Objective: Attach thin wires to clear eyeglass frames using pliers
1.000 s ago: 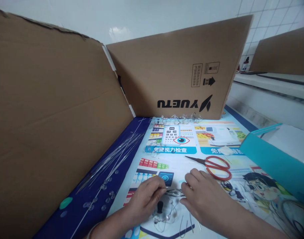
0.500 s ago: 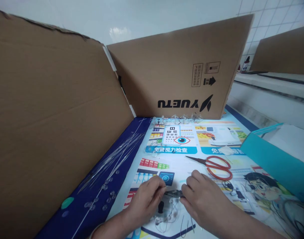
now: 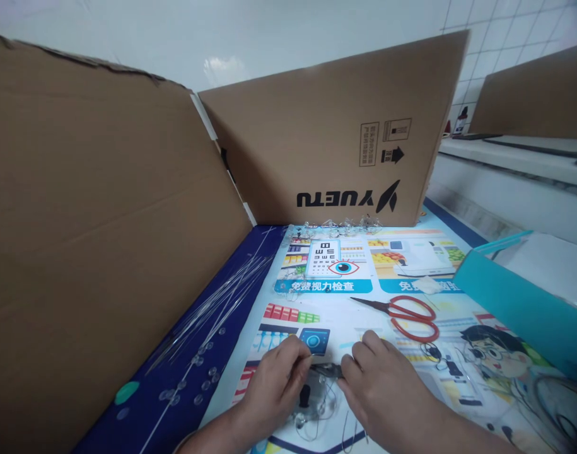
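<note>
Dark-jawed pliers (image 3: 326, 369) lie level between my two hands, their handles inside my right hand (image 3: 383, 381), whose fingers are wrapped round them. My left hand (image 3: 277, 377) is closed in a pinch at the jaw tips, on what looks like a thin wire; the exact grip is hidden by the fingers. Just below, a loop of wire with clear beads (image 3: 311, 413) hangs or rests over the printed mat. Loose wire ends (image 3: 347, 435) stick out beneath my right hand.
Red-handled scissors (image 3: 413, 317) lie beyond my right hand. Straight wires (image 3: 212, 309) and loose clear beads (image 3: 207, 378) are at left, by a green disc (image 3: 127, 393). Cardboard panels (image 3: 335, 139) wall the back and left. A teal box (image 3: 515, 290) stands right. Beaded wire pieces (image 3: 340, 226) line the back.
The view has shifted slightly. Both hands keep the same grips, with the pliers still between them; my right hand sits marginally lower.
</note>
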### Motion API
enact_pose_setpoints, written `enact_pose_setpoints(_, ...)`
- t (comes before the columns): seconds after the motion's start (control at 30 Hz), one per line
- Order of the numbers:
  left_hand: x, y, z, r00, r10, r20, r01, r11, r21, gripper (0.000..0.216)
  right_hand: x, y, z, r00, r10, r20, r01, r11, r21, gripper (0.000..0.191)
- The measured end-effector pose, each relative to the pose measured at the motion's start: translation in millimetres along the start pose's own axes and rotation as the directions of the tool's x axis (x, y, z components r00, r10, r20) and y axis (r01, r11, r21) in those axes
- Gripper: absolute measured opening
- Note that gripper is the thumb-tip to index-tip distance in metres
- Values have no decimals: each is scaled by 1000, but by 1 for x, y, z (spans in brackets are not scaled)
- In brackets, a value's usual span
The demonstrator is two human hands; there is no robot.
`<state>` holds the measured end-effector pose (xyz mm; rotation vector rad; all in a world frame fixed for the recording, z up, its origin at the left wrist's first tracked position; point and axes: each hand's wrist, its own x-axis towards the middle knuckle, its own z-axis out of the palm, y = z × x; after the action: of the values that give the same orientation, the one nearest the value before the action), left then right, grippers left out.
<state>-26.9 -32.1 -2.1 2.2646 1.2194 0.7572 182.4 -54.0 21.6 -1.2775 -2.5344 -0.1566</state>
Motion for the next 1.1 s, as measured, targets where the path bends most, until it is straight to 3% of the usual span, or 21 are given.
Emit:
enact_pose_setpoints(0.37,1,2,-1,1000,1,-29,-1,1000,-7,15,-1,-5,1,999,-32,-34,31,999,-39,8)
enact_pose_setpoints(0.6,1,4,-3,1000,1,-20,-1,1000,-18,15,-2,-5,4,996,-88,10,88,989,-121,5)
enact_pose_setpoints(0.9,2,-2,-3,996,-75,-47,66,984,-163,15,3,5,0,999,29,-35,-32,997,-66,10)
enact_pose_setpoints(1.1,4,-3,-5,996,-71,-53,53,958,-283,16,6,12,-8,996,30,-81,-35,997,-65,10)
